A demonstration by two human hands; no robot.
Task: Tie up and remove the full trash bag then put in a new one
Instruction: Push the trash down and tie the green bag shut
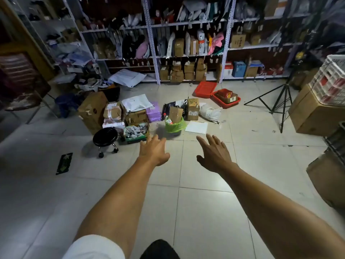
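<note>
Your two bare arms stretch forward over the tiled floor (pixel 205 202), and neither grip holds anything — the left hand (pixel 154 151) has its fingers relaxed and slightly bent, the right hand (pixel 214 154) is spread wide, palm down. Beyond your fingertips, well apart from them, stands the small bin with its green trash bag (pixel 175 126), stuffed with a cardboard box (pixel 175 114) and a bottle (pixel 167 118). Left of it sit a green basket (pixel 136 132) and a black stool (pixel 105 138) — white paper (pixel 197 127) lies to its right. Stocked shelves (pixel 186 53) line the far edge of the floor.
</note>
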